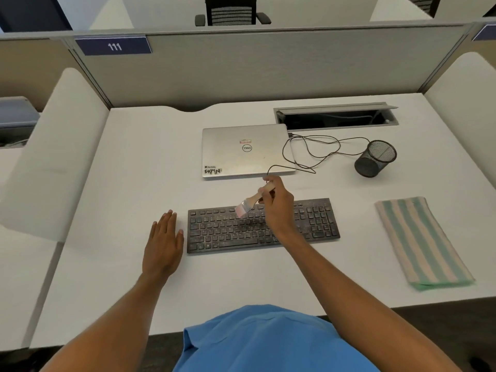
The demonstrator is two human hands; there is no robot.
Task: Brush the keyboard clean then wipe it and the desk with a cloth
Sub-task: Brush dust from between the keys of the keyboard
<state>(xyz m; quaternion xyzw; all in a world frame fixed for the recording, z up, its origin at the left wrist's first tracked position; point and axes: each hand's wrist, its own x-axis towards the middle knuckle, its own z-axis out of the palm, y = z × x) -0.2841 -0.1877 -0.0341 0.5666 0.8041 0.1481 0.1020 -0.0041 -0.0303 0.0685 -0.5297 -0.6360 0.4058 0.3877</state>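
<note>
Head view, nearest first: a blue shirt (pixel 268 342) fills the bottom edge, and two bare forearms reach out from it over the white tabletop (pixel 128 178). The left hand (pixel 163 237) lies flat on the tabletop, palm down with its fingers straight and close together, just beside the left end of the keyboard (pixel 222 229). The keyboard is black, dusty and speckled, and lies square to the person in the middle of the tabletop. The right hand (pixel 277 205) is above the keyboard's middle with its fingers curled round the wooden handle of a small flat brush (pixel 253 198). The pale bristles point down and to the left at the upper key rows. They are blurred, so contact with the keys cannot be told.

To the right, well apart from the keyboard, a folded cloth (pixel 421 242) with green and cream stripes lies flat near the tabletop's edge. Beyond the keyboard sits a closed silver laptop (pixel 245 151) bearing stickers. A thin dark cable (pixel 316 154) loops from its right side across the tabletop. A black mesh pen cup (pixel 374 158) stands just right of the loops. Behind it, an open cable hatch (pixel 335 118) is set into the tabletop. A grey partition (pixel 255 65) closes the back and carries a blue label reading 111 (pixel 114 46). An office chair (pixel 232 10) shows beyond it.
</note>
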